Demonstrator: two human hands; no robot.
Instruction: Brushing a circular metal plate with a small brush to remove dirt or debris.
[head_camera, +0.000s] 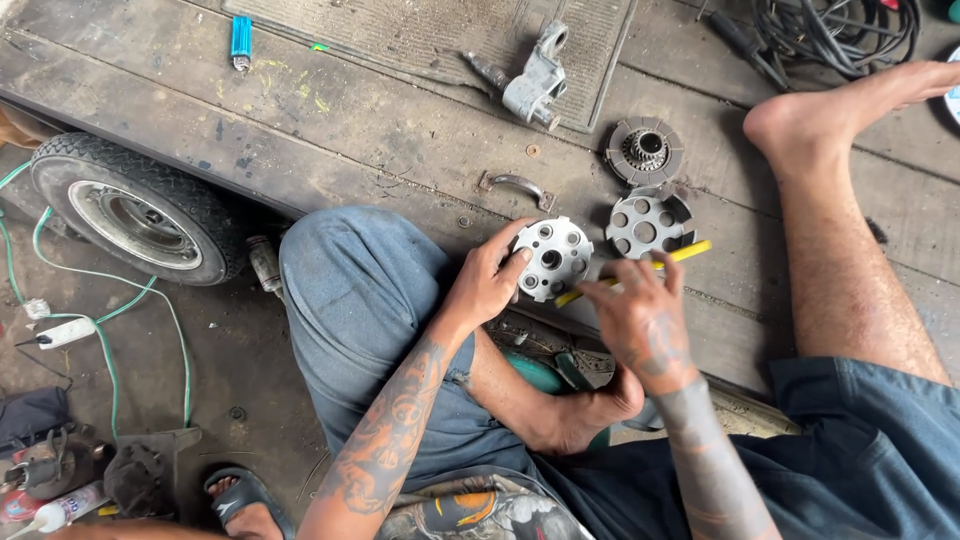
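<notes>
My left hand (490, 282) grips a round silver metal plate (553, 258) with several holes, holding it upright by its left edge above my knee. My right hand (640, 318) holds a yellow-handled tool (690, 252), its tip pointing toward the plate's lower right side. Just beyond, a dark round plate (648, 222) with holes lies on the wooden boards, and a toothed clutch-like disc (645, 150) lies behind it.
A grey cast metal bracket (535, 82) lies on a mat at the back. A blue lighter (241, 40) is far left. A small wheel (135, 208) sits under the board edge. Black cables (840, 35) lie top right. Bare legs and feet flank the parts.
</notes>
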